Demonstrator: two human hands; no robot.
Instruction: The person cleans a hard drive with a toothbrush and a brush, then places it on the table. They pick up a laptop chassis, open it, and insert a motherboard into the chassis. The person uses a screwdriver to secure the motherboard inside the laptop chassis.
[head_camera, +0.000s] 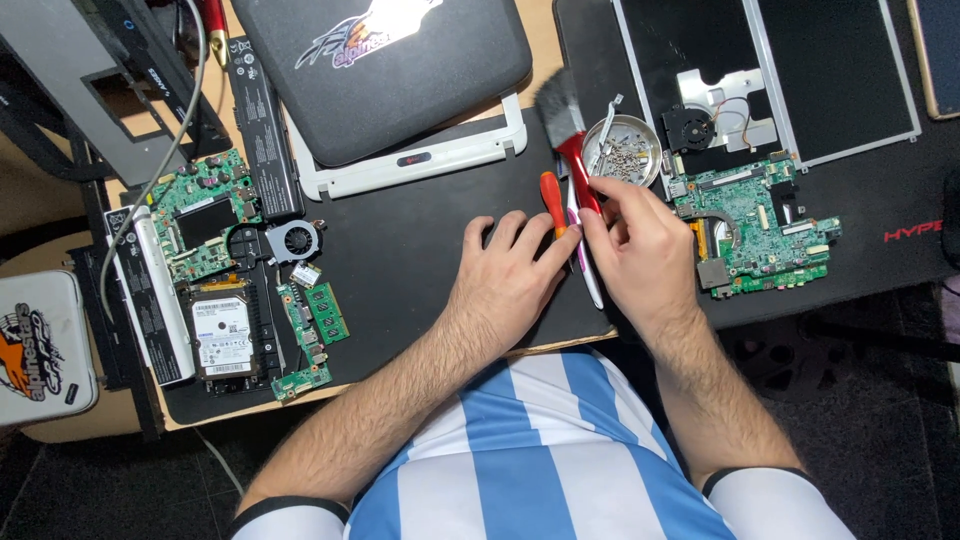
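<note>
Two hands: both meet at the centre of the frame over a black mat (420, 260), above a striped blue-and-white shirt (530, 450).
Left hand (505, 275): flat on the mat, fingers spread and gripping nothing — its fingertips lie just beside the orange-handled screwdriver (553, 203).
Right hand (640, 250): fingers pinched together near the red brush handle (577, 172); whether a screw sits between them cannot be told.
Screw dish: a round metal dish (622, 150) of small screws stands just above the right hand, upper centre.
Boards: one green motherboard (755, 225) lies right of the hands — another, with a hard drive (222, 335), is at the left.
Step in hand: seemingly sorting or picking up small hardware between dish and tools.
Next move calls for: a fine, steady pinch, since the parts are tiny and the dish is close.
</note>
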